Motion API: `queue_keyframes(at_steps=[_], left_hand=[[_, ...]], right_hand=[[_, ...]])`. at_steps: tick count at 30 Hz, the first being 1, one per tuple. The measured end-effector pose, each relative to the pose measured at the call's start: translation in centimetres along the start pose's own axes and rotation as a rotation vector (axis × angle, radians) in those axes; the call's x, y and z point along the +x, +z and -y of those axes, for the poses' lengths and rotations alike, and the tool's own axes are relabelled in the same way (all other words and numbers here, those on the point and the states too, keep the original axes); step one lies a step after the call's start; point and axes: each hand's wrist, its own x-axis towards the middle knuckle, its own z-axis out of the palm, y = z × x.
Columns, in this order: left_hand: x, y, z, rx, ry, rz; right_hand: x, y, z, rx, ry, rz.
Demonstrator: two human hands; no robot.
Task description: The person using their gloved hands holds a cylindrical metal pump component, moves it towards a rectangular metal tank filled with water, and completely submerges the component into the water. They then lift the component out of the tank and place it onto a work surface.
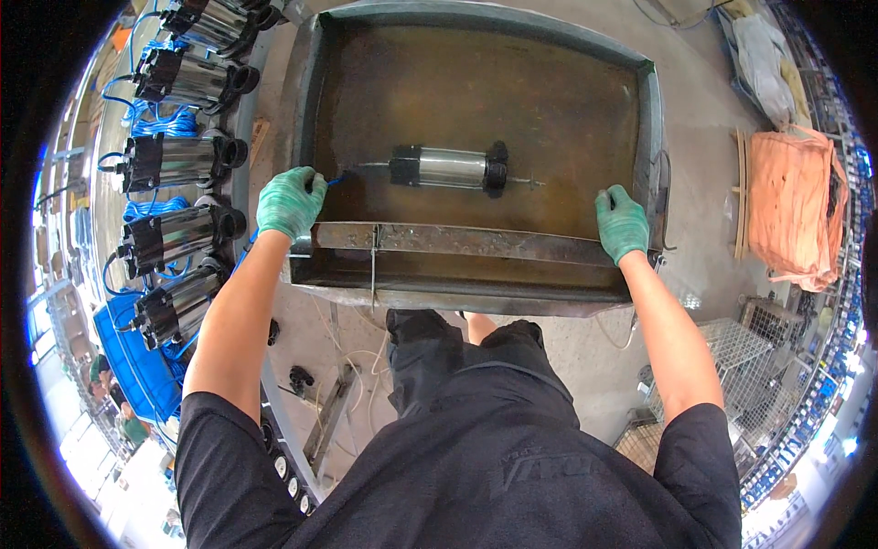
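A steel-and-black cylindrical pump (453, 169) lies on its side in the brown water of a metal tank (478, 11). Thin rods stick out past both its ends. My left hand (291, 203), in a green glove, is closed at the tank's left wall, and a blue cable (336, 180) comes out from its fingers toward the pump. At the right wall, my right hand (623, 223), gloved in green too, has its fingers curled in. Whatever it may hold is hidden. Neither hand touches the pump.
A metal crossbar (476, 241) spans the tank's near side. Several similar pumps (183, 163) with coiled blue cables line a bench on the left, above a blue crate (137, 361). To the right are an orange sack (794, 206) and wire baskets (732, 357).
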Motion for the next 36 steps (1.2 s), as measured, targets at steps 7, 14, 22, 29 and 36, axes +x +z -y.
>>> queue_keyframes(at_steps=[7,14,22,29,36], left_hand=[[-0.04,0.00,0.05,0.000,0.012,-0.013],[-0.06,0.28,0.23,-0.004,0.015,-0.030],[-0.04,0.25,0.31,-0.003,0.015,-0.032],[-0.03,-0.10,0.01,0.021,0.005,0.002],[0.05,0.07,0.19,0.028,-0.012,0.013]], right_hand=[[0.09,0.08,-0.08,-0.019,0.007,0.009],[0.05,0.11,-0.09,-0.007,-0.006,0.005],[0.09,0.07,-0.03,-0.022,-0.010,0.005],[0.12,0.14,-0.11,-0.015,-0.015,0.001],[0.28,0.22,-0.19,-0.013,-0.014,0.006]])
